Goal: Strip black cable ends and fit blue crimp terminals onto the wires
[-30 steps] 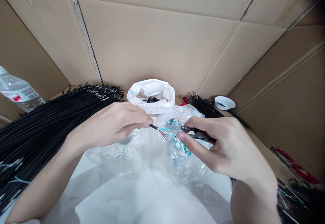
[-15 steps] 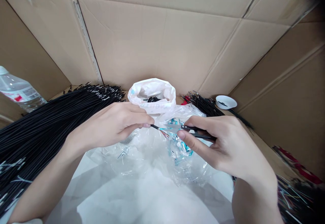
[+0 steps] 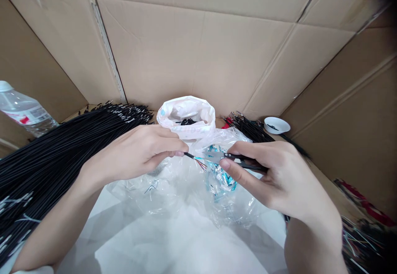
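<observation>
Between thumb and fingers, my left hand (image 3: 151, 147) pinches a black cable (image 3: 189, 155) close to its end. Thin coloured wires (image 3: 201, 164) fan out from the cut jacket, with a bit of blue foil beside them. My right hand (image 3: 276, 174) is closed around the black handles of small thread snips (image 3: 217, 156). Their blades point left at the bared wires, and I cannot tell whether they touch. Under the blades lies a clear plastic bag (image 3: 242, 207) with blue and silver foil scraps (image 3: 228, 179) in it.
Black cables (image 3: 62, 154) lie in a thick bundle on the left, near a water bottle (image 3: 26, 110). A white bag (image 3: 186, 131) holding black bits stands at the back. To its right are more cables (image 3: 251, 127) and a white bowl (image 3: 283, 125). Cardboard walls (image 3: 198, 50) enclose the table.
The snips in my right hand have shifted slightly right, away from the cable end. My left hand holds the cable in the same place.
</observation>
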`<state>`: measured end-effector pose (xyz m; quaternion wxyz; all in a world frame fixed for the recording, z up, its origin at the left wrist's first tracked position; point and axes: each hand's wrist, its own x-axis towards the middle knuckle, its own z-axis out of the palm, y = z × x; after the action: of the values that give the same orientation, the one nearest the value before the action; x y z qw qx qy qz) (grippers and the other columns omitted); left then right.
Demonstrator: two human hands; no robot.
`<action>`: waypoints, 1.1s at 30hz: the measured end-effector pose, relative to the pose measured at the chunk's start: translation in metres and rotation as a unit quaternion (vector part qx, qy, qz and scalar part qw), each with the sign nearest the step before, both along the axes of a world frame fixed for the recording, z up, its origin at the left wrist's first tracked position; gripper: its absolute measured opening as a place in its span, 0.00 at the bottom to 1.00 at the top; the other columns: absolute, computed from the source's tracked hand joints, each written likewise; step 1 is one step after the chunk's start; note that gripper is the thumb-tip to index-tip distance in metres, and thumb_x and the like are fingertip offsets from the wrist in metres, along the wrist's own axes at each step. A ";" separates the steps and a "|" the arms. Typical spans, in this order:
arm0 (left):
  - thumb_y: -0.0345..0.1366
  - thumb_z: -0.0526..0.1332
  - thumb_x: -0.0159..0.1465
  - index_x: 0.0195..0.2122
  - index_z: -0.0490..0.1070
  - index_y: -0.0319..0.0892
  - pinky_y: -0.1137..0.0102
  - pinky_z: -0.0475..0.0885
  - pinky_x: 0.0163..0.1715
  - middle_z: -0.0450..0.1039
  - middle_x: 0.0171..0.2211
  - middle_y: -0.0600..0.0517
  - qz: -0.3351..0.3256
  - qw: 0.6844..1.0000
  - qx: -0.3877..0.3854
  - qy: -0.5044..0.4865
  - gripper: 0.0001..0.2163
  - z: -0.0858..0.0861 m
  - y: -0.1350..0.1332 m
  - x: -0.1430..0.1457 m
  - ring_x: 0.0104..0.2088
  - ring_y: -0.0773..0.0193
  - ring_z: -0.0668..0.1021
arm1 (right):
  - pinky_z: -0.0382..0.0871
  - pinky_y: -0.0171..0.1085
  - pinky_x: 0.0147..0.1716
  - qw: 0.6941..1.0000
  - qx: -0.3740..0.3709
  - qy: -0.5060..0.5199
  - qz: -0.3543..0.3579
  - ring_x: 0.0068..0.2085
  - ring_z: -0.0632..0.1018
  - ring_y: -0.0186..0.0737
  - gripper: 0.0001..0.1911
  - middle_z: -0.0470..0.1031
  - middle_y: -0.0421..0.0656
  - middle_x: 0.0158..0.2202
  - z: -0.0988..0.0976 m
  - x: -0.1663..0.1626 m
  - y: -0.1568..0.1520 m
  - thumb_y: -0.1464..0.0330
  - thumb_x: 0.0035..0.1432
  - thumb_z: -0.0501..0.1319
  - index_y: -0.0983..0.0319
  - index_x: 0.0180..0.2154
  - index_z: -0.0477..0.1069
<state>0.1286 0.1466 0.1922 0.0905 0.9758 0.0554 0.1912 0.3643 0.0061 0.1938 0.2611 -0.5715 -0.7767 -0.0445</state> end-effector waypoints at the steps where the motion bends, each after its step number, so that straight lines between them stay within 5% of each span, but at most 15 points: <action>1: 0.25 0.52 0.70 0.38 0.73 0.42 0.73 0.61 0.33 0.73 0.31 0.54 0.000 1.000 0.002 0.001 0.11 0.000 0.000 0.000 0.31 0.67 0.73 | 0.46 0.36 0.20 1.000 0.002 -0.002 0.002 0.19 0.56 0.30 0.18 0.59 0.35 0.17 0.000 0.000 0.000 0.62 0.67 0.57 0.63 0.27 0.73; 33: 0.23 0.52 0.68 0.39 0.75 0.41 0.71 0.62 0.32 0.73 0.32 0.53 0.009 1.000 0.011 0.023 0.13 -0.001 -0.002 0.001 0.32 0.65 0.73 | 0.46 0.36 0.21 1.000 -0.017 -0.009 0.008 0.19 0.56 0.30 0.16 0.58 0.35 0.18 -0.001 -0.001 0.001 0.63 0.66 0.58 0.62 0.26 0.70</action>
<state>0.1301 0.1441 0.1916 0.0767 0.9804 0.0640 0.1696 0.3630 0.0075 0.1931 0.2445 -0.5690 -0.7844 -0.0342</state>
